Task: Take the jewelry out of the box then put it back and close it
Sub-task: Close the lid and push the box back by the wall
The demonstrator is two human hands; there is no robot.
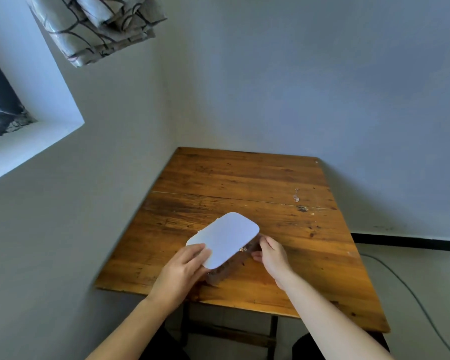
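While the left hand (182,268) clasps the box (225,242) at seven o'clock, the right hand (272,255) pinches loosely near its clasp (242,249) at three (lid down, contents hidden); opening likely comes next

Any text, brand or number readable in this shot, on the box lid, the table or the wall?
None readable. The white lid of the box is blank, with only a small gold clasp at its edge. The wooden table shows grain and stains, the wall is bare, and the curtain carries just a line pattern.
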